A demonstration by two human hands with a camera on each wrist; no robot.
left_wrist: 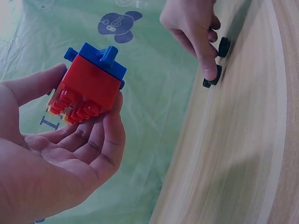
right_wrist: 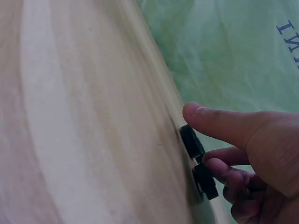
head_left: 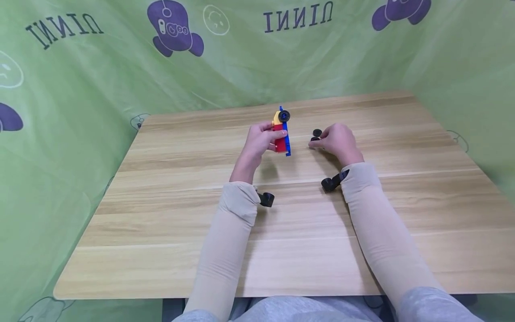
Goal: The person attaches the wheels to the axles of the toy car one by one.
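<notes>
My left hand [head_left: 260, 139] holds a toy block car [head_left: 280, 142] above the table, thumb on one side and fingers on the other. The car has red blocks, a yellow block and a blue base; a black wheel [head_left: 284, 116] sits at its far end. In the left wrist view, red studs and the blue end of the toy car [left_wrist: 93, 79] face the camera. My right hand [head_left: 338, 142] is low over the table, its thumb and index finger pinching a black toy wheel [right_wrist: 190, 141]. A second black wheel [right_wrist: 204, 181] stands beside it, close to the curled fingers.
The wooden table [head_left: 161, 223] reaches to a green printed curtain [head_left: 241, 67] behind it. Small black wrist cameras are strapped to both forearms, the left camera [head_left: 266, 199] and the right camera [head_left: 331, 184] sitting just over the tabletop.
</notes>
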